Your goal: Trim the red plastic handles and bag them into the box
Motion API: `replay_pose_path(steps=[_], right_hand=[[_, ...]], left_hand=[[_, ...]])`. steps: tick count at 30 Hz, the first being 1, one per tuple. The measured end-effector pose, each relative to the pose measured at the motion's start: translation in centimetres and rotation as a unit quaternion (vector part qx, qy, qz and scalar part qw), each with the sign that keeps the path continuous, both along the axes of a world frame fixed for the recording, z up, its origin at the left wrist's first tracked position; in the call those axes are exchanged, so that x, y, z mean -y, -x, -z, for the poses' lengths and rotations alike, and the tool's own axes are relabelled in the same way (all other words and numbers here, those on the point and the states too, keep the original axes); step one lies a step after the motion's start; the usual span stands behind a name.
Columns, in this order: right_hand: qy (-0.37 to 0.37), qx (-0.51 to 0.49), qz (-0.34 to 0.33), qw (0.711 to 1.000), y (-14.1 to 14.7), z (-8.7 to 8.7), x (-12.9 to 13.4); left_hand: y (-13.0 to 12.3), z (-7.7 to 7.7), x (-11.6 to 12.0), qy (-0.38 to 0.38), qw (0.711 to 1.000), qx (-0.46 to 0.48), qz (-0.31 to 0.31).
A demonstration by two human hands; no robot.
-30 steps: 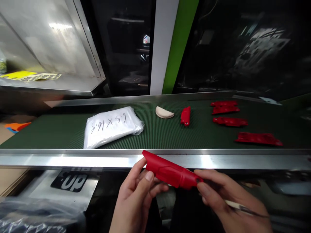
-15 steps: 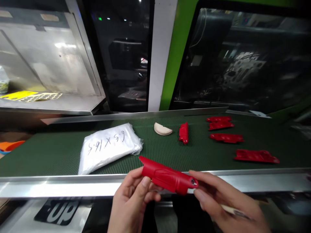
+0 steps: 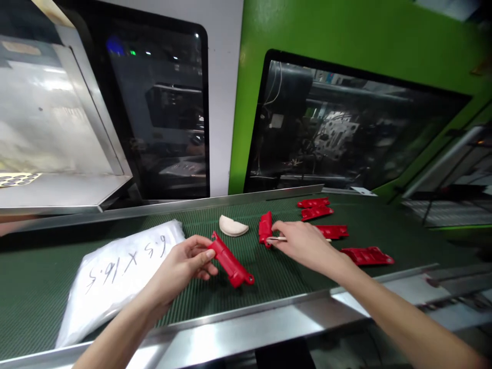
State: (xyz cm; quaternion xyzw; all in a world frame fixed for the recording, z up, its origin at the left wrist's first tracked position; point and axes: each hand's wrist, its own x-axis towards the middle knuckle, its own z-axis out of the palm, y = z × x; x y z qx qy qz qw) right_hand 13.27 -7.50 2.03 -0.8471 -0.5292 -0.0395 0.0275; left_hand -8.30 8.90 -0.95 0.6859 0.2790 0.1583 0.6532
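My left hand (image 3: 195, 260) grips a red plastic part (image 3: 231, 263) by its upper end, thumb on top. The part is tilted over the green conveyor belt (image 3: 200, 312), with a small hole at its lower right end. My right hand (image 3: 300, 240) is closed round a thin stick-like tool with a pale handle (image 3: 280, 239); its exact kind does not show. Fingers of that hand are at a second red plastic part (image 3: 265, 228) on the belt; whether they grip it I cannot tell. Between the hands, farther back, lies a cream half-round pad (image 3: 232, 226).
Several more red parts (image 3: 368, 255) lie on the belt at right, one partly behind my right hand. A clear plastic bag package (image 3: 126, 271) with handwriting rests at left. Metal rails (image 3: 230, 328) edge the belt. Behind stands a green machine (image 3: 246, 102) with dark windows.
My left hand has moved up and left over the belt with its red part. The right hand has left that part and reached forward to another on the belt. The view has shifted right.
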Motion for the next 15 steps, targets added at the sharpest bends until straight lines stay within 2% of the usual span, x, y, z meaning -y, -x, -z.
replay_pose_path(steps=[2, 4, 7, 9, 10, 12, 13, 14, 15], right_hand=[[0.013, 0.016, -0.009, 1.000, -0.4, 0.9, -1.3], [0.007, 0.035, -0.020, 0.999, -0.2, 1.5, -1.7], [-0.053, 0.066, -0.033, 0.996, 0.8, 1.6, 0.2], [-0.115, 0.079, -0.063, 0.988, 2.3, 1.4, 2.7], [-0.149, 0.081, -0.090, 0.981, 3.4, 1.3, 4.2], [-0.214, 0.076, -0.168, 0.959, 6.0, 1.5, 7.2], [-0.245, 0.071, -0.204, 0.945, 7.4, 1.6, 8.6], [-0.267, 0.067, -0.226, 0.934, 8.8, 1.9, 9.9], [-0.284, 0.062, -0.234, 0.928, 10.0, 2.1, 10.9]], left_hand=[[-1.1, 0.6, -1.2, -0.036, 0.998, -0.032, 0.031], [-1.4, 1.1, -1.8, -0.100, 0.993, -0.053, 0.024], [-0.6, 0.8, -1.0, -0.191, 0.980, -0.042, -0.043], [0.4, 0.2, 1.0, -0.202, 0.977, -0.018, -0.072], [1.0, -0.1, 2.3, -0.193, 0.978, -0.007, -0.076], [2.2, -0.4, 5.6, -0.126, 0.989, 0.027, -0.079], [2.9, -0.4, 7.4, -0.069, 0.993, 0.049, -0.084], [3.7, -0.3, 9.2, 0.022, 0.991, 0.083, -0.100], [4.5, -0.2, 10.8, 0.096, 0.981, 0.110, -0.125]])
